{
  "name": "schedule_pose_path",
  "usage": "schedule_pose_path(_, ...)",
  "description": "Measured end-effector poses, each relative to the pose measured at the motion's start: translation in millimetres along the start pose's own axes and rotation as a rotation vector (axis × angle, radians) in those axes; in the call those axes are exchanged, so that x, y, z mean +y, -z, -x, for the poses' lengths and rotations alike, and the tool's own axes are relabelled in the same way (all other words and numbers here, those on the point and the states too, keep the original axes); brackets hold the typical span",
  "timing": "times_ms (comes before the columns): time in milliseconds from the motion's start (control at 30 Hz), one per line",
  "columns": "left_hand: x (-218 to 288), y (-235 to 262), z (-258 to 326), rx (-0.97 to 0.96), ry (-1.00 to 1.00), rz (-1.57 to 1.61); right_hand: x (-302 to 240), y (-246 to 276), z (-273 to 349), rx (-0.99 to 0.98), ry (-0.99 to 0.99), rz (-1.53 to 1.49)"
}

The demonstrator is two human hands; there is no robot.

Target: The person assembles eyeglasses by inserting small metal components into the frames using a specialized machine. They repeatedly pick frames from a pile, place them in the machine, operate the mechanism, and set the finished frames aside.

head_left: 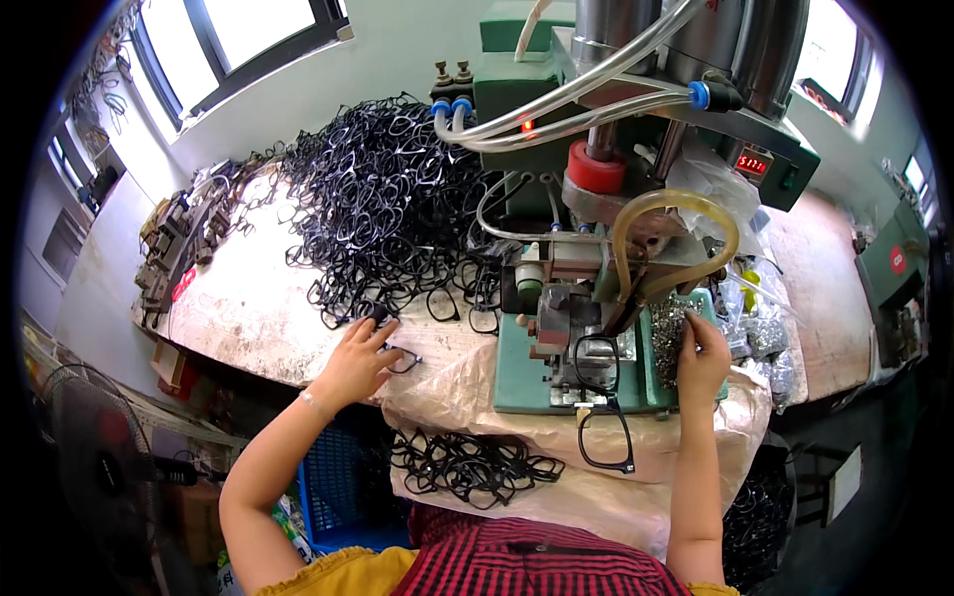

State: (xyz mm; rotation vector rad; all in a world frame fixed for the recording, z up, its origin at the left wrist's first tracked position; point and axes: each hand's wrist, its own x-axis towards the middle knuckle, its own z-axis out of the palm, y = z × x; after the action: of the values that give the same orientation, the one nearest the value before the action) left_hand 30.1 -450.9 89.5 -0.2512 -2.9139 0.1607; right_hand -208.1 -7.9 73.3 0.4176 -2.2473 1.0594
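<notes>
My left hand (356, 362) reaches over the white worktop with its fingers spread, a dark cover on one fingertip. A black eyeglass frame (409, 364) lies under and beside its fingers. My right hand (704, 356) is over a green tray (654, 389) of small shiny metal parts (668, 338). Its thumb and fingers are pinched together at the parts; what they hold is too small to make out. Between my hands, another black eyeglass frame (606, 467) sits at the front of the green press (517, 372), one rim hanging over the near edge.
A large heap of black eyeglass frames (383, 199) covers the back of the worktop. More frames (472, 467) lie on the brown paper (437, 407) near my lap. Clear hoses (566, 109) and a yellowish tube (735, 238) loop around the press. A blue basket (343, 487) stands below left.
</notes>
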Motion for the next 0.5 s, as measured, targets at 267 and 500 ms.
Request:
schedule_pose_path(267, 50, -42, -35, 0.886, 0.800, 0.625, 29, 76, 52, 0.069, -0.096, 0.034)
schedule_pose_path(500, -67, -105, 11, 1.153, 1.256, 1.041, -1, 94, 48, -0.135, -0.543, -0.338)
